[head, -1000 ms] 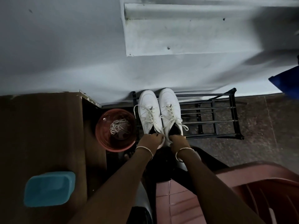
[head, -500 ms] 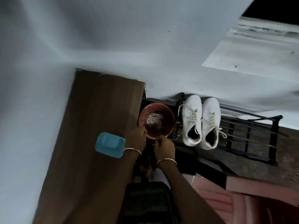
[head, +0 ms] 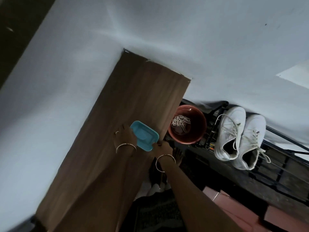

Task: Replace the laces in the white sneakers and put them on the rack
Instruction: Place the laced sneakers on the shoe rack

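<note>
At the brown table (head: 142, 97), a person is holding a blue tub (head: 145, 136).
Right of the table, the black rack (head: 277, 171) is carrying the white sneakers (head: 234, 131) side by side. A red bowl (head: 199, 131) of tangled laces (head: 181, 122) is sitting just beside the table. The left hand (head: 125, 138) is gripping the tub's side; the right hand (head: 163, 147) is pinching its corner.

You have the tub (head: 144, 135) on the table (head: 133, 97), at its near right edge. Just right of the table sits the bowl (head: 199, 129), laces (head: 181, 122) in it. Further right, the sneakers (head: 231, 131) stand together on the rack (head: 213, 131).
</note>
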Demonstrator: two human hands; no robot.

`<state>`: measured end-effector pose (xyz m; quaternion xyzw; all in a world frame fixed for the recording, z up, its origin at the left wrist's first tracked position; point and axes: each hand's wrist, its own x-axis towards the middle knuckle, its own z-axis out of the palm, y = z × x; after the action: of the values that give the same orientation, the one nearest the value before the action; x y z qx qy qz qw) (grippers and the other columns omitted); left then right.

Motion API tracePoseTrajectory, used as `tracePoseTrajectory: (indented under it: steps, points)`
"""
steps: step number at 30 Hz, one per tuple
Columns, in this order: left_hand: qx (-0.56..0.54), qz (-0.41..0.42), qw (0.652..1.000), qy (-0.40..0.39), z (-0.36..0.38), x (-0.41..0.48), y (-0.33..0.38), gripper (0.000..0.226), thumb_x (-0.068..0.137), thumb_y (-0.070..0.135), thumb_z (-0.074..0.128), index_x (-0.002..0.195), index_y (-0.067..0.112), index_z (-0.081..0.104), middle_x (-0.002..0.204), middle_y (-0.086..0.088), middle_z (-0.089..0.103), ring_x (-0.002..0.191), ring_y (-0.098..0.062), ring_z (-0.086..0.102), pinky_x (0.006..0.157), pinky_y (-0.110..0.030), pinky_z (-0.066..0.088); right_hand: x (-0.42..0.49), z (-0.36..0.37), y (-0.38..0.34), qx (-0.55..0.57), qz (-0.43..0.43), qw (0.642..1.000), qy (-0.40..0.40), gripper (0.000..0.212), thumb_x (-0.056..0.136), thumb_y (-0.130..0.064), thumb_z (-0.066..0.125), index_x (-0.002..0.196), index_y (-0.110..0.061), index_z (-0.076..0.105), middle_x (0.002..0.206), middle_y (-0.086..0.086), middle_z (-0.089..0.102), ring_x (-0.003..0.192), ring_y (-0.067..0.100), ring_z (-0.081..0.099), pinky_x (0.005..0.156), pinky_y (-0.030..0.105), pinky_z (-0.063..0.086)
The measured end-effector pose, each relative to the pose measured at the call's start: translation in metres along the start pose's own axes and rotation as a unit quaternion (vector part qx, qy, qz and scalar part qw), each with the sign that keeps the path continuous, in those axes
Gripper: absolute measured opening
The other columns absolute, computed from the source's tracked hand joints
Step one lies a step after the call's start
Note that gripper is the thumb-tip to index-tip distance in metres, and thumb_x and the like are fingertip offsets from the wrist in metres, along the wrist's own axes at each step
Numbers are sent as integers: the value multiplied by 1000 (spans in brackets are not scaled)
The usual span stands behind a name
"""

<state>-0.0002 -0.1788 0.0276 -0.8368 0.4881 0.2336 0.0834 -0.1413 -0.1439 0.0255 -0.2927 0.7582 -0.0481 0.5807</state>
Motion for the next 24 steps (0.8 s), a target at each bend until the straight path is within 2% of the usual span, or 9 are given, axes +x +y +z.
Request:
tracePoseTrajectory:
  steps: [3,5,8,10,14,17,20,22,24]
  points:
    - [-63,-2,997,-33,4,2,-7,34,103,25,40,126,3,50,126,-18,58,114,-39,57,98,-47,41,1,8,-6,18,17,1000,14,31,94,-20,56,114,-1,69,111,19,70,107,34,64,71,25,39]
    - [-101,4,994,-30,6,2,-10,35,102,25,42,128,4,51,127,-18,57,114,-39,56,97,-48,43,0,9,-11,13,26,999,22,31,94,-19,55,113,1,69,112,20,69,107,34,64,71,24,36]
    - [-155,11,988,-13,-1,8,-3,31,100,24,45,121,4,57,118,-18,62,107,-38,60,93,-49,47,2,-3,-23,13,24,998,47,29,94,-18,56,111,1,69,110,19,69,106,33,65,72,25,39]
    - [-197,32,980,-10,-11,18,14,29,100,22,46,119,4,58,116,-18,63,108,-38,60,94,-49,47,7,-18,-39,21,10,998,65,27,91,-18,57,107,0,71,105,19,71,103,33,66,76,29,47]
    - [-226,81,971,-10,-34,46,61,34,99,15,50,128,-1,55,130,-22,57,122,-39,52,103,-40,37,31,-51,-76,26,-21,994,108,27,89,-20,59,108,-5,72,102,17,73,101,33,67,91,40,54]
    - [-235,90,968,-28,-50,69,102,39,96,14,54,133,1,50,129,-21,57,120,-39,53,99,-39,39,62,-79,-102,26,-43,990,133,28,89,-21,58,107,-4,71,101,18,73,97,35,68,89,46,55]
    - [-262,84,960,-50,-49,99,136,39,94,17,56,131,5,52,122,-18,62,112,-37,58,95,-40,45,93,-108,-124,24,-54,989,135,29,90,-22,57,108,-5,72,99,17,73,94,33,69,79,35,55]
    - [-256,87,961,-55,-43,115,148,38,93,21,57,128,6,53,119,-19,62,108,-38,59,94,-46,46,109,-122,-133,6,-61,991,122,28,91,-21,56,108,-5,72,99,18,73,95,32,69,71,26,45]
    - [-243,84,965,-55,-33,131,159,38,93,23,57,127,7,53,117,-19,61,105,-37,59,92,-49,47,125,-133,-140,-15,-61,991,115,28,92,-21,56,110,-6,71,102,18,73,98,32,68,74,27,45]
